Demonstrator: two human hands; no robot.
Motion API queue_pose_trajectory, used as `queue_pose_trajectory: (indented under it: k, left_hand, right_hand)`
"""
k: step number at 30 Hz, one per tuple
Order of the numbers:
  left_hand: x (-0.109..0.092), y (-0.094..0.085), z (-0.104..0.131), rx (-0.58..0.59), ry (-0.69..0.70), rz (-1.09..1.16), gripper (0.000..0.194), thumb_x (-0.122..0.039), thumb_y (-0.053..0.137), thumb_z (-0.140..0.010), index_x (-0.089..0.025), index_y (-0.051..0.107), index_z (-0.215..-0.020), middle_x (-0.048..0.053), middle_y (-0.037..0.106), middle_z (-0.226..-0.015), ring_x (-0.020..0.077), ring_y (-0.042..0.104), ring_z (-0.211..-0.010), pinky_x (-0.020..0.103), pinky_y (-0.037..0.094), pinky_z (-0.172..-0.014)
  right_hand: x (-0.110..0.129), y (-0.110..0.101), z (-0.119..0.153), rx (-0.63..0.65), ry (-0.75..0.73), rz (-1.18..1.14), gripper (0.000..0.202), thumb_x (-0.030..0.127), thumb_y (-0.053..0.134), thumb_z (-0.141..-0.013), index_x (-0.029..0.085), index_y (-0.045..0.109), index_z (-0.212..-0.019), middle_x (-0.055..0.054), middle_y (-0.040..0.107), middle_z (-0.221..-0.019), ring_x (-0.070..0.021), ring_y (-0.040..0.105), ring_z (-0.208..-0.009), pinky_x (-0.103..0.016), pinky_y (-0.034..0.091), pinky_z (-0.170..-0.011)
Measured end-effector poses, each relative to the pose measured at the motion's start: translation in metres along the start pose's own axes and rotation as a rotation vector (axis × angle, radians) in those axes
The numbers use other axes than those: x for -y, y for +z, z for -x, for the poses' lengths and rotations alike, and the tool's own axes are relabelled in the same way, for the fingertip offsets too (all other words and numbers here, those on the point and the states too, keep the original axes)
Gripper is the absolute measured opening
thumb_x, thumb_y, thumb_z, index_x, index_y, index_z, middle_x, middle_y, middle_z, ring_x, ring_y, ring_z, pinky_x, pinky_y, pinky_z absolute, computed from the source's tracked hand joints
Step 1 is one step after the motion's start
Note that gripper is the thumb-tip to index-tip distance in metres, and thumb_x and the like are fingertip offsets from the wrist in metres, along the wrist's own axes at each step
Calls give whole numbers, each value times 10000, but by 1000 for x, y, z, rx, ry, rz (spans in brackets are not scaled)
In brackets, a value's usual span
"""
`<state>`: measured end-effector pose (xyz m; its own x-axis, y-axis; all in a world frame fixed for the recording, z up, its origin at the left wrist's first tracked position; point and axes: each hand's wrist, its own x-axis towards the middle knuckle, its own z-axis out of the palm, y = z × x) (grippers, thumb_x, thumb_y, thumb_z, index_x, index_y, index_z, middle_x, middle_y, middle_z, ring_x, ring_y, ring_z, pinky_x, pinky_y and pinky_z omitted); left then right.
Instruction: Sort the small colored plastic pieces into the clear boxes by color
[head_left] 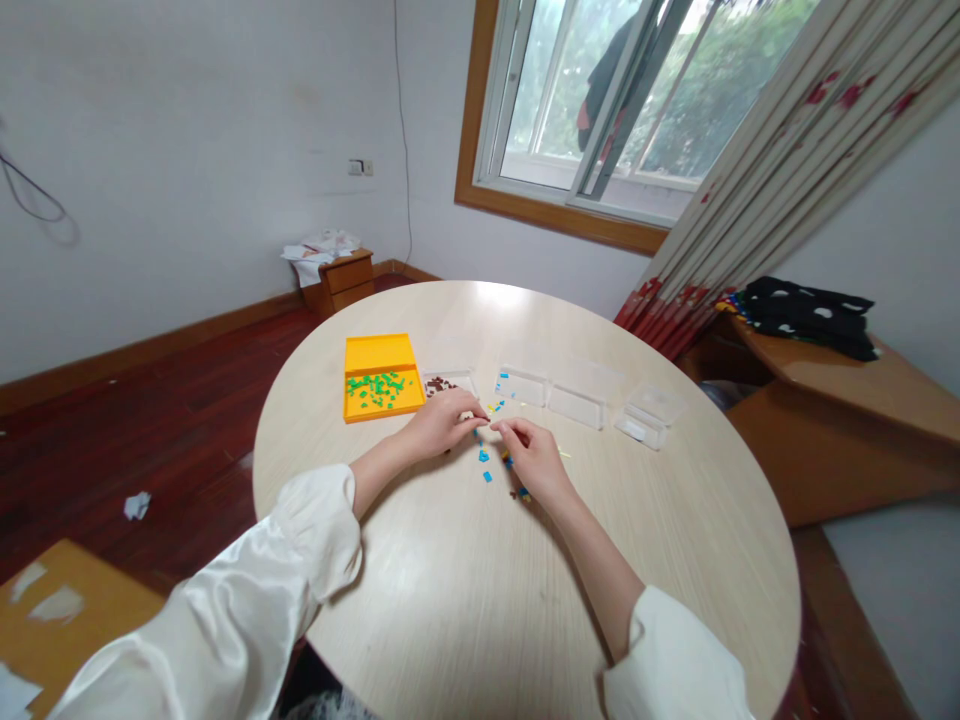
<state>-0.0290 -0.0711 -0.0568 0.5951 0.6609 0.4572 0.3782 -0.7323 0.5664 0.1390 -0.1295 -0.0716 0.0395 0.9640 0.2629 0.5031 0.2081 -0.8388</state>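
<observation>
My left hand (444, 421) reaches over the middle of the table, its thumb and fingertips pinched around a small dark brown building brick (486, 419). Close beside it, on the right, my right hand (534, 458) is closed in a pinch, and whatever its fingertips hold is too small to make out. Loose blue bricks (484, 456) lie on the table between the two hands. Partly hidden beneath my right hand are more blue, yellow and brown bricks (525, 495). A few yellow and blue bricks (496, 406) lie just beyond the fingertips.
A yellow case (380, 341) with green bricks (375, 388) stands open at left on the round table (450, 600). Next to it, a clear box holds brown bricks (439, 385). Farther right are clear boxes (576, 406), one with blue bricks (503, 377), and a smaller clear box (641, 430).
</observation>
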Motion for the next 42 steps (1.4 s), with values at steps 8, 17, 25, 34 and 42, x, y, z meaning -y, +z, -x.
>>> queue_pose_trajectory:
  k: [8, 17, 25, 34, 42]
  left_hand:
    - [21, -11, -1, -246, -392, -214, 257, -322, 509, -852, -149, 669, -748, 72, 671, -752, 165, 550, -671, 265, 352, -615]
    - [23, -14, -2, -224, -450, -229, 482, -419, 411, -884, -140, 592, -535, 8, 496, -482, 113, 383, -484, 265, 217, -508]
    - [14, -7, 0, 21, 61, 51, 176, -201, 558, -813, -157, 687, -924, 64, 640, -877, 148, 564, -849, 258, 423, -781]
    - [5, -4, 0, 106, 118, 99, 130, -239, 584, -822, -161, 685, -846, 59, 649, -796, 153, 567, -798, 266, 424, -750]
    - [14, -8, -2, -141, -221, -65, 190, -262, 548, -830, -134, 666, -754, 47, 658, -744, 137, 534, -666, 246, 379, -639]
  right_hand:
    - [24, 29, 23, 184, -353, 468, 207, 183, 524, -848, 195, 636, -1022, -98, 652, -979, -232, 565, -936, -369, 403, -804]
    - [22, 39, 21, 252, -437, 589, 167, 122, 530, -847, 205, 670, -888, -77, 659, -907, -209, 569, -888, -345, 378, -769]
    - [19, 15, 10, -59, -176, 198, 111, 175, 493, -818, 198, 602, -827, -50, 670, -852, -188, 600, -798, -332, 422, -763]
    - [10, 19, 3, -124, 0, -237, 141, 301, 545, -763, 200, 528, -861, -41, 643, -827, -168, 629, -760, -296, 497, -698]
    - [6, 22, 7, -26, -209, 218, 225, 158, 445, -852, 187, 644, -953, -85, 685, -980, -217, 583, -947, -383, 424, -836]
